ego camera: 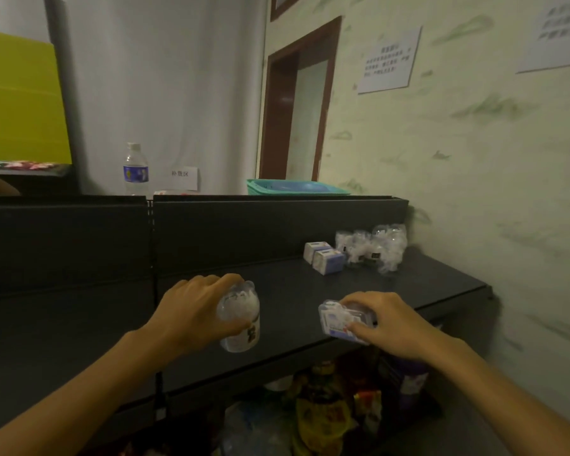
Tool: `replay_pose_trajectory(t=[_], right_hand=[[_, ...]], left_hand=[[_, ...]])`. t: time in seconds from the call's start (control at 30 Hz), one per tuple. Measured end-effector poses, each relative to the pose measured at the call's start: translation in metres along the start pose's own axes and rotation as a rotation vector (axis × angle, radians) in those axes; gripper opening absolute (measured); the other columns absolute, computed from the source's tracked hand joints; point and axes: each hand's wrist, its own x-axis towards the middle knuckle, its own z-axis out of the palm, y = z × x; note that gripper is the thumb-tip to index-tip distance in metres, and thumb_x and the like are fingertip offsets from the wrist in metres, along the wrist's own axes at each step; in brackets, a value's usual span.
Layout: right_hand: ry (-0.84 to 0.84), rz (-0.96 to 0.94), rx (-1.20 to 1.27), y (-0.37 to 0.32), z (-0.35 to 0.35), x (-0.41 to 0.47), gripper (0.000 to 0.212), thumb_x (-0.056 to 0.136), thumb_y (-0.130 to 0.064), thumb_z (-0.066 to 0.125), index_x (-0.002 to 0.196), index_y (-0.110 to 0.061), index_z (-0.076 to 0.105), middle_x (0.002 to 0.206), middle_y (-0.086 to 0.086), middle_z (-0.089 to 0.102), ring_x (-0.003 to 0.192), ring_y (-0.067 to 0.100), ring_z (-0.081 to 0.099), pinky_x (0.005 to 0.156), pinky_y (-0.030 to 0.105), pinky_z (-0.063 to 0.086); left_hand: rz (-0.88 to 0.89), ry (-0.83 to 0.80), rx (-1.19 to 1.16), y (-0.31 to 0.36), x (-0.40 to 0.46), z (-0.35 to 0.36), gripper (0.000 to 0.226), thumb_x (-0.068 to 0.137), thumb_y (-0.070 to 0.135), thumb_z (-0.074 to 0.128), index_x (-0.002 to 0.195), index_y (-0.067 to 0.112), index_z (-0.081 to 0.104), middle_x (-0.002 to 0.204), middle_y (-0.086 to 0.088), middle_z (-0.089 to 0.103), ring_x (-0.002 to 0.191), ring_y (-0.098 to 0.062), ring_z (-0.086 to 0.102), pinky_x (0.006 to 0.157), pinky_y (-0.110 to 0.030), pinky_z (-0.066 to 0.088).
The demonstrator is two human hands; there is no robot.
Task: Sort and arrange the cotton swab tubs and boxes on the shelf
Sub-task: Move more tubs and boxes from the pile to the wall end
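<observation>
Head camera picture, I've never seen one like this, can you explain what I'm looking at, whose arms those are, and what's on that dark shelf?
There is only one picture, taken by a wide-angle camera worn on a person's head, looking forward and down. The two bare arms are that person's own; no machine is involved.

The left hand grips a clear round tub of cotton swabs. The right hand holds a flat clear box of swabs at the front edge of the dark shelf.

Further back on the shelf, near the wall, stand two small white boxes and a cluster of clear tubs. Behind the shelf's back panel you can see a water bottle and teal baskets.
</observation>
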Motion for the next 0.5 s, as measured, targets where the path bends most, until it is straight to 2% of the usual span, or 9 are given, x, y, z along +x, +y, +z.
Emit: replay_pose_trajectory(t=[0.2,0.5], right_hand=[[-0.04,-0.022,0.023,0.029,0.02,0.058,0.045,0.084,-0.037,0.065,0.127,-0.035,0.054,0.127,-0.009,0.057,0.112,0.008,0.054,0.094,0.034,0.049],[-0.077,-0.155,-0.038,0.048,0.038,0.19,0.047,0.087,-0.03,0.064,0.131,-0.029,0.051,0.13,-0.002,0.056,0.113,0.012,0.054,0.091,0.03,0.049]], left_hand=[[-0.004,-0.003,-0.005,-0.012,0.049,0.026,0.07,0.076,0.067,0.057,0.135,0.038,0.032,0.126,0.011,0.053,0.109,-0.009,0.052,0.09,-0.027,0.045],[-0.072,0.016,-0.036,-0.058,0.13,0.057,0.072,0.078,0.059,0.06,0.139,0.037,0.028,0.132,0.008,0.049,0.117,-0.01,0.048,0.097,-0.03,0.043]])
